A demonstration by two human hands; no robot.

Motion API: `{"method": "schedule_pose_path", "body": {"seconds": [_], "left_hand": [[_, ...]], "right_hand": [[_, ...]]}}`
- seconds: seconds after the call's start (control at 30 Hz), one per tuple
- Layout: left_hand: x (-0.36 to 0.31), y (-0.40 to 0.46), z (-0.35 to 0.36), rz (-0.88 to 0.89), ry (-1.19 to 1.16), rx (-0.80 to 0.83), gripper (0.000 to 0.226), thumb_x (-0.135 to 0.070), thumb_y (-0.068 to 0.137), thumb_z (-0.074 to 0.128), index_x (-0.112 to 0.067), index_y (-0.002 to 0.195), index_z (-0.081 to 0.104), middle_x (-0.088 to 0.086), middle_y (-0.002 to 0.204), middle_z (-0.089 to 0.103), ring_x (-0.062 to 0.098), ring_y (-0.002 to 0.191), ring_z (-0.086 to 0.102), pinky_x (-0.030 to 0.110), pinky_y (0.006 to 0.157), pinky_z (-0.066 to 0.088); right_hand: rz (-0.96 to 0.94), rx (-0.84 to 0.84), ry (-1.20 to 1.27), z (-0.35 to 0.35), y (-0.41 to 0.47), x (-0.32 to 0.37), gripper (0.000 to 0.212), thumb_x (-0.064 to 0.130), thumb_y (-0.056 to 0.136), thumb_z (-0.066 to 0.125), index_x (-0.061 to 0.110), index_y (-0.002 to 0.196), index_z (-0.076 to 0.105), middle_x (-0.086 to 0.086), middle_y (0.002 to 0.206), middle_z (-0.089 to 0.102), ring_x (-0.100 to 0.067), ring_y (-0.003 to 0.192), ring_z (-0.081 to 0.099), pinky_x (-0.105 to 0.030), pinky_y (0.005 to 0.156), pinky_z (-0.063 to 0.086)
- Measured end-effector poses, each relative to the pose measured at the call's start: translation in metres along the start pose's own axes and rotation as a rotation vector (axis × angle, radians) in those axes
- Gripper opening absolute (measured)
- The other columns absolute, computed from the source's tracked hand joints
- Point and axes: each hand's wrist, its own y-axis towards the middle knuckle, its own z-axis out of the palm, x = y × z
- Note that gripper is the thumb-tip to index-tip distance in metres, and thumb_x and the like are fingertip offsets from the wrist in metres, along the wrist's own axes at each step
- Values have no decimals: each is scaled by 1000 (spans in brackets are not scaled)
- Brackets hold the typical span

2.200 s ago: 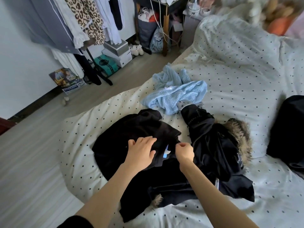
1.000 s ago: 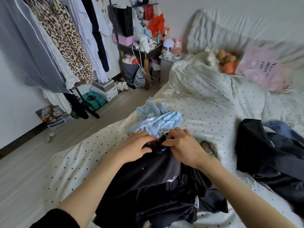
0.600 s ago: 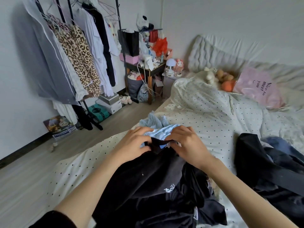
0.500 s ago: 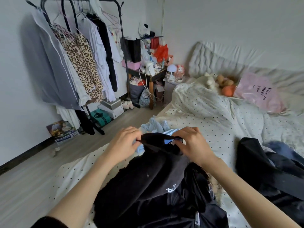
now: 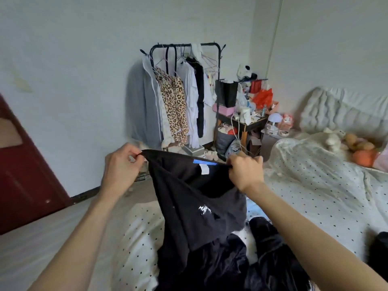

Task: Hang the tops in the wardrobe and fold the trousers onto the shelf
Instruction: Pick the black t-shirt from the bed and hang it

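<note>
Lifted off the bed (image 5: 315, 196) since a moment ago, the soft, light black top (image 5: 189, 196) hangs limp, neckline pinched by left hand (image 5: 120, 166) and right hand (image 5: 245, 171), best held there.

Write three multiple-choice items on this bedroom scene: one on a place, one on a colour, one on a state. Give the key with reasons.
1. Where does the leopard-print top hang?
A. on the clothes rack
B. on the door
C. on the bed

2. What colour is the garment being held up?
A. white
B. black
C. red

3. How is that garment held?
A. left hand only
B. right hand only
C. both hands pinch its top edge

Key: A, it hangs among clothes under the rail; B, the cloth is black throughout; C, each hand pinches one end of the edge.
</note>
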Motion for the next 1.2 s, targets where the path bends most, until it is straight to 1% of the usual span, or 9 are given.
{"method": "schedule_pose_path", "body": {"seconds": [0.2, 0.33, 0.47, 0.53, 0.63, 0.73, 0.83, 1.07, 1.2], "left_hand": [[27, -34, -117, -178, 159, -162, 11, -2, 79, 62, -11, 84, 59, -4, 71, 57, 16, 67, 51, 18, 66, 31], [41, -80, -201, -249, 303, -82, 38, 0, 82, 59, -14, 117, 61, 0, 85, 58, 7, 68, 51, 13, 74, 33], [54, -149, -269, -320, 407, 3, 25, 2, 81, 60, -10, 99, 72, -1, 87, 58, 5, 66, 51, 1, 67, 32], [57, -185, -289, -388, 434, -10, 21, 2, 80, 60, -8, 93, 73, 0, 88, 60, 15, 74, 58, 4, 69, 32], [57, -257, -320, -515, 475, -14, 19, 0, 81, 60, -6, 94, 72, -2, 88, 59, 15, 82, 58, 8, 75, 32], [47, -330, -342, -608, 502, 177, 23, -4, 84, 58, -10, 101, 71, -1, 93, 60, 15, 83, 58, 10, 78, 37], [26, -393, -366, -650, 512, 275, 26, -4, 83, 56, -15, 99, 73, -6, 89, 58, 7, 81, 56, 0, 71, 31], [-39, -535, -457, -1026, 453, 80, 19, -4, 81, 54, -18, 85, 66, -12, 81, 62, 6, 74, 57, 5, 61, 38], [-78, -610, -513, -1226, 518, -170, 27, -5, 81, 52, -32, 77, 55, -15, 77, 58, -4, 66, 52, 6, 55, 38]], "right_hand": [[-102, -89, 198, -39, 4, 92, 31, 7, 84, 50, 11, 115, 57, -12, 114, 48, -35, 97, 57, -42, 91, 32], [-311, -161, 472, -73, -19, 181, 33, 0, 83, 48, 11, 110, 63, -12, 113, 51, -37, 95, 56, -42, 92, 33], [-510, -159, 709, -90, -70, 257, 37, -6, 81, 48, 8, 110, 65, -13, 112, 58, -34, 94, 59, -45, 95, 39], [-555, -140, 818, -91, -100, 280, 35, -8, 78, 50, 8, 103, 69, -12, 106, 61, -33, 89, 62, -47, 94, 41], [-655, -51, 915, -90, -160, 310, 33, -9, 77, 53, 10, 94, 73, -9, 100, 64, -26, 85, 63, -36, 93, 45], [-771, 74, 896, -90, -220, 328, 31, -8, 79, 54, 10, 95, 74, -8, 100, 64, -22, 87, 62, -17, 85, 39], [-865, 213, 934, -98, -277, 339, 31, -9, 81, 54, 9, 96, 73, -6, 97, 62, -15, 82, 55, -11, 77, 34], [-1112, 502, 1187, -159, -431, 384, 36, -13, 74, 53, 13, 87, 75, 18, 75, 52, 2, 65, 51, 1, 65, 35], [-1329, 726, 1240, -191, -513, 419, 35, -13, 78, 52, 13, 89, 73, 10, 87, 58, 3, 76, 55, 3, 68, 36]]}}
